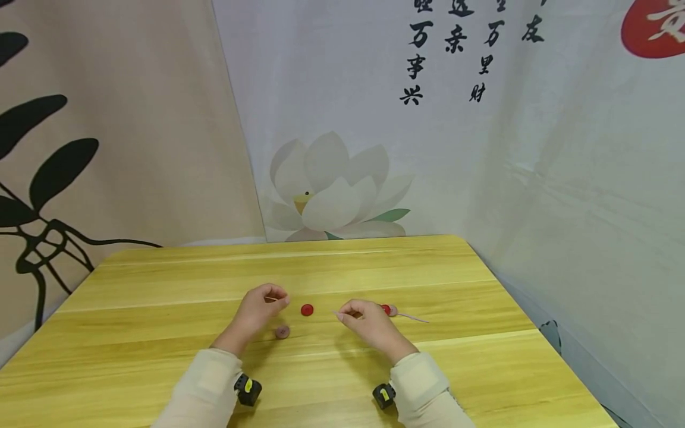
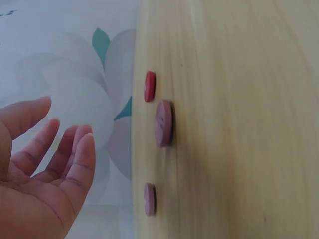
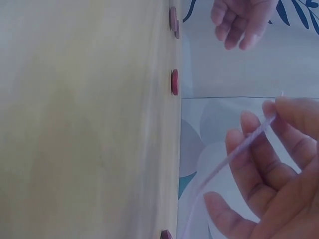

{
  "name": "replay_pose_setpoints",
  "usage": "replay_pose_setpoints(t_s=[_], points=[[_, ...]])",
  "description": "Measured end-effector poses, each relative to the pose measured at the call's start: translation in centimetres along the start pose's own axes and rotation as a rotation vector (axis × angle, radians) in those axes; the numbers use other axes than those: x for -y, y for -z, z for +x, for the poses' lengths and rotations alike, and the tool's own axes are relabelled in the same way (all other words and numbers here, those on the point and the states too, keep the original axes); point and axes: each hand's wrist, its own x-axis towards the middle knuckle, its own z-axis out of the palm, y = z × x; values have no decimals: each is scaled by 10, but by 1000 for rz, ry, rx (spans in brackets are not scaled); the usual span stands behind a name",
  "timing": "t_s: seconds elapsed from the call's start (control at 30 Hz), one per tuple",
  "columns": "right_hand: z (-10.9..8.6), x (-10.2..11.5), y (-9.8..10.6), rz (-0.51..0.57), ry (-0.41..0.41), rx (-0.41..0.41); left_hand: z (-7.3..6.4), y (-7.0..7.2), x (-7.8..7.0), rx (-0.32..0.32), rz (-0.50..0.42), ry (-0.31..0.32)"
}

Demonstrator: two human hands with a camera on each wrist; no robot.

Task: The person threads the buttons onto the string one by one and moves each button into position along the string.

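Note:
My right hand (image 1: 369, 324) pinches a lilac cord (image 3: 234, 153) between thumb and index finger, close to one end. The cord's tail (image 1: 414, 318) emerges on the table beyond that hand, beside a red button (image 1: 385, 309) and a pinkish button (image 1: 393, 310); whether it passes through them cannot be made out. My left hand (image 1: 255, 315) hovers over the table with its fingers bent loosely and apart from the thumb, holding nothing. Near it lie a mauve button (image 1: 282, 331) and another red button (image 1: 307, 310). A second mauve button (image 2: 149, 199) shows in the left wrist view.
A wood-grain table (image 1: 160, 285) carries all the buttons. Behind it hangs a pale cloth backdrop (image 1: 342, 119) printed with a lotus and dark characters. Each wrist wears a small black camera (image 1: 248, 390).

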Motion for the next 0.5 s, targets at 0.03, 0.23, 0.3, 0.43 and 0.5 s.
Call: replay_pose_setpoints(t_s=[0.03,0.23,0.3,0.43,0.5], points=[[0,0,0,-1,-1,0,0,0,1,8,16,-2],[-1,0,-1,-3,3,4,0,3,7,75,79,-18],[-1,0,-1,-3,6,4,0,3,8,101,99,-21],[-1,0,0,0,9,6,0,4,9,152,131,-40],[-1,0,0,1,11,8,0,4,9,172,142,-57]])
